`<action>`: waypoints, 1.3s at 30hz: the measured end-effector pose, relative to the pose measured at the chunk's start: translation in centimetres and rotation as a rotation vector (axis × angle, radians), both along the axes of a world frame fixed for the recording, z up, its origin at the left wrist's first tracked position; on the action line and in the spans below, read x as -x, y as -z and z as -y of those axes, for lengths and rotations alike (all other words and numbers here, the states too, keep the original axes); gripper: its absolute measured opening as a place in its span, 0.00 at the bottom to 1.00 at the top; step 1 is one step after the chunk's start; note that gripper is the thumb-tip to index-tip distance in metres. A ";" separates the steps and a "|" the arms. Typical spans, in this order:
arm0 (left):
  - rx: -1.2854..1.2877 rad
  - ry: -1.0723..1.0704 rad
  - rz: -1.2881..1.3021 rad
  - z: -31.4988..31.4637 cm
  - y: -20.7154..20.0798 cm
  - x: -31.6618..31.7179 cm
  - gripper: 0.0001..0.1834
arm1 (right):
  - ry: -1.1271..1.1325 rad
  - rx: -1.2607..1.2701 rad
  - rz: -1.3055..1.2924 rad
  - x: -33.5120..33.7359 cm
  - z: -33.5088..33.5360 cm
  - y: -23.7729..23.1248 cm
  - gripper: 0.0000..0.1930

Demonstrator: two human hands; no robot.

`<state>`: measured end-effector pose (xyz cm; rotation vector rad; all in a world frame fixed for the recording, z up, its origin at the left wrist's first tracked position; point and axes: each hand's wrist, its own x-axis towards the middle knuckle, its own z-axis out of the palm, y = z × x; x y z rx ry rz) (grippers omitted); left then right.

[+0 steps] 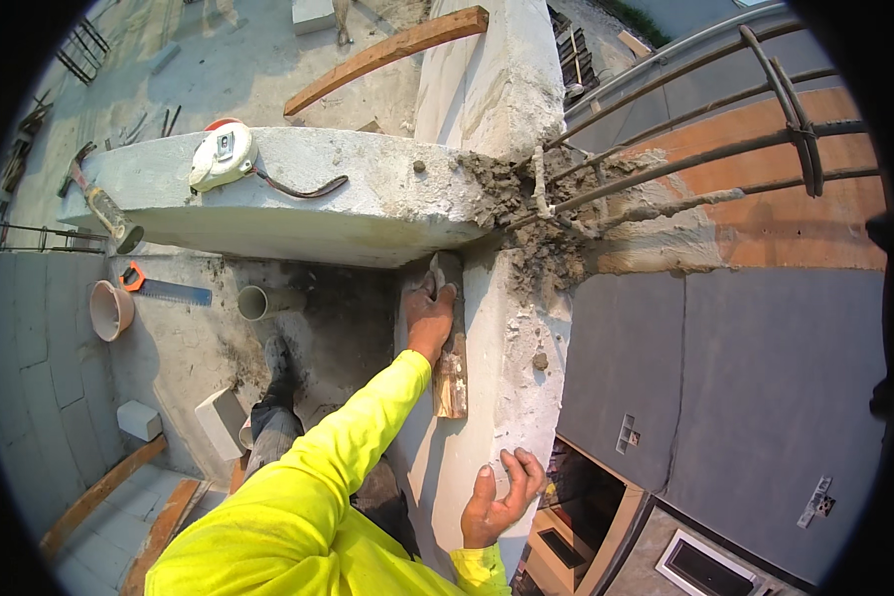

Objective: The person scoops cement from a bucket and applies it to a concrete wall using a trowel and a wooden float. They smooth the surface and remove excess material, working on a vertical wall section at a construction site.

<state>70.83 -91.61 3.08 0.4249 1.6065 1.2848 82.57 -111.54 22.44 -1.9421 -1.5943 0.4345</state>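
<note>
My left hand (430, 323) is closed around a narrow piece of wood (451, 382). Its far end is grey, as if coated with mortar, and bare brown wood shows at the near end. The piece lies along the pale wall (472, 368), close to the corner where a block ledge (358, 164) meets it. Lower right, my right hand (504, 497) is held over the wall's edge, fingers slightly curled and apart, with nothing in it. Rough wet-looking mortar (541, 223) is packed around the corner joint. A small mortar lump (539, 362) sits on the wall top.
A white tape measure (223, 156) and a hammer (109, 211) rest on the ledge. Steel bars (666, 184) jut out at the right. Below lie a handsaw (169, 290), a bucket (111, 310) and an upright pipe (256, 303). Beyond the wall, a grey surface (745, 397) drops away.
</note>
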 end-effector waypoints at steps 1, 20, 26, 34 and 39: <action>-0.003 -0.020 0.034 -0.1 -1.2 0.0 0.29 | 0.006 0.012 0.013 -0.1 0.0 0.1 0.14; 0.006 0.754 -0.262 18.6 -13.2 10.7 0.34 | -0.457 -0.093 -0.046 6.2 -3.7 1.2 0.29; -0.024 0.935 -0.378 22.3 -11.5 17.7 0.35 | -0.526 -0.013 -0.210 12.1 -2.3 7.1 0.14; 0.040 1.174 -0.335 21.4 -13.5 24.6 0.34 | 0.115 0.104 -0.687 17.7 1.0 10.9 0.08; 0.278 1.012 -0.190 21.7 -11.4 26.1 0.33 | 0.773 0.190 -1.541 15.3 2.2 18.6 0.14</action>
